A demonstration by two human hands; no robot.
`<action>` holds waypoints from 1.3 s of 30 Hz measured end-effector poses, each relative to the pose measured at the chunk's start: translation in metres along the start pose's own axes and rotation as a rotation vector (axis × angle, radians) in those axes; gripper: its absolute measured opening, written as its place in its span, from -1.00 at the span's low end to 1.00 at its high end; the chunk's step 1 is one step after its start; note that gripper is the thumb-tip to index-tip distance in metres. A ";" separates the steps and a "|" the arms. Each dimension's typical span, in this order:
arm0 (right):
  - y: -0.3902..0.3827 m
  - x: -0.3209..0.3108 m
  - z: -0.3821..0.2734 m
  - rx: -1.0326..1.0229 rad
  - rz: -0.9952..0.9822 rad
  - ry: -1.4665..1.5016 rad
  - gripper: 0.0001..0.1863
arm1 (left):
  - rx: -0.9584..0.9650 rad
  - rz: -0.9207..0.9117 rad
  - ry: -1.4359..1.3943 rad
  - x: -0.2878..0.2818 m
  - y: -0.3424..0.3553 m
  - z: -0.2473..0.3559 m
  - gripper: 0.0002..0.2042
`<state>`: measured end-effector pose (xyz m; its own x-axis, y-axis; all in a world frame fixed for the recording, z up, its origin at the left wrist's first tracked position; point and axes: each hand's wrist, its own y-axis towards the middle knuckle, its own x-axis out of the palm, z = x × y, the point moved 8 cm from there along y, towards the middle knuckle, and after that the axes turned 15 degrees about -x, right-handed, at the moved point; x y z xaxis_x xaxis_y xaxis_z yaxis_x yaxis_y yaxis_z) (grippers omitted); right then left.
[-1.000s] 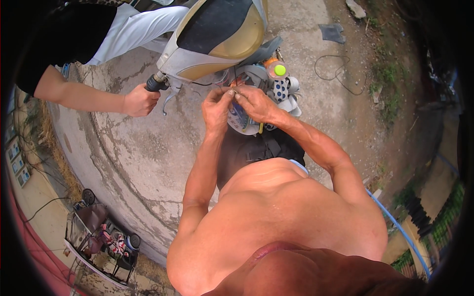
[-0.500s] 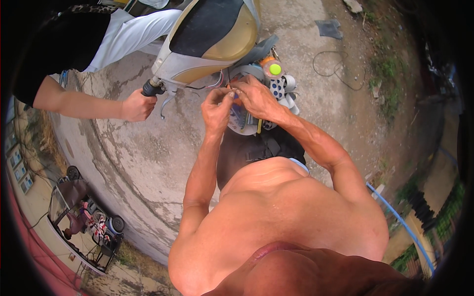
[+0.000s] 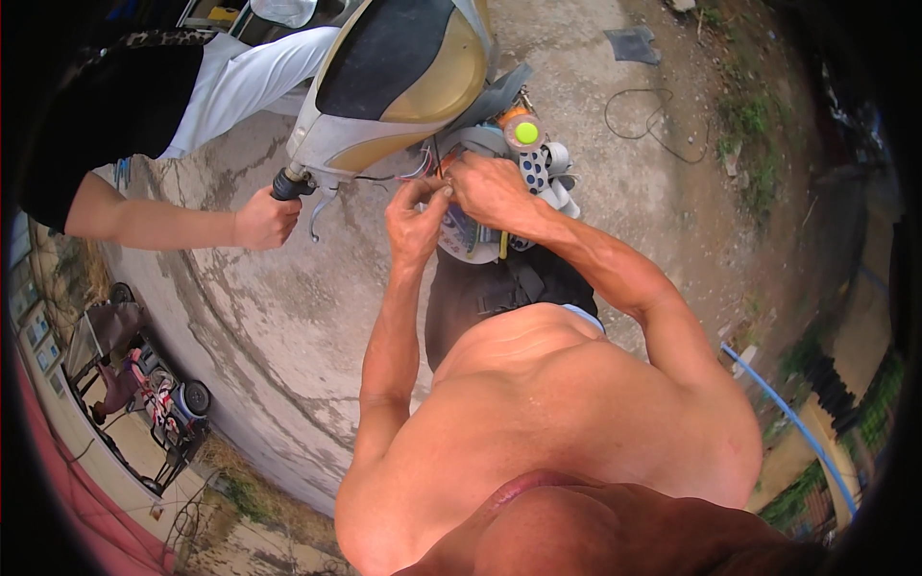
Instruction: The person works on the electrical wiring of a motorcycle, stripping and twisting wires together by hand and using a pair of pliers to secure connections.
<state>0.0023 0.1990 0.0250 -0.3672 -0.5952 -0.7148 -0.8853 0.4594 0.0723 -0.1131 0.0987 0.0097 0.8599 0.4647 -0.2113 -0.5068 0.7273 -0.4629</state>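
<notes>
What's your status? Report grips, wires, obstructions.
Left grip and right grip close together; anything pinched too small to tell. Thin wires beside them. Co-worker's hand on handlebar, apart from both.

Thin wires [image 3: 424, 160], some reddish or pale and one dark, hang in loose curves just above the middle of the frame; their ends near the hands [image 3: 492, 192] are too small to make out. They emerge below a silver-and-gold scooter front [image 3: 399, 82] with a black panel, slanting across the upper centre.
</notes>
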 end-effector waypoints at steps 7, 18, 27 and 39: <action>0.003 -0.003 -0.002 -0.054 0.056 -0.019 -0.76 | -0.025 -0.021 -0.052 0.002 0.003 -0.002 -0.90; -0.001 -0.004 -0.004 -0.170 0.093 0.495 -0.68 | -0.250 -0.170 -0.615 0.000 0.009 -0.025 -0.84; -0.001 -0.003 -0.003 -0.221 0.147 0.407 -0.75 | -0.344 0.085 -0.539 -0.010 0.009 -0.035 -0.74; 0.003 -0.004 0.000 -0.100 0.166 0.369 -0.74 | -0.337 0.167 -0.543 -0.014 0.025 -0.047 -0.78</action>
<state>0.0016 0.2030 0.0280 -0.5691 -0.7231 -0.3913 -0.8219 0.5136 0.2464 -0.1354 0.0868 -0.0393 0.5733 0.8105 0.1201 -0.5075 0.4663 -0.7246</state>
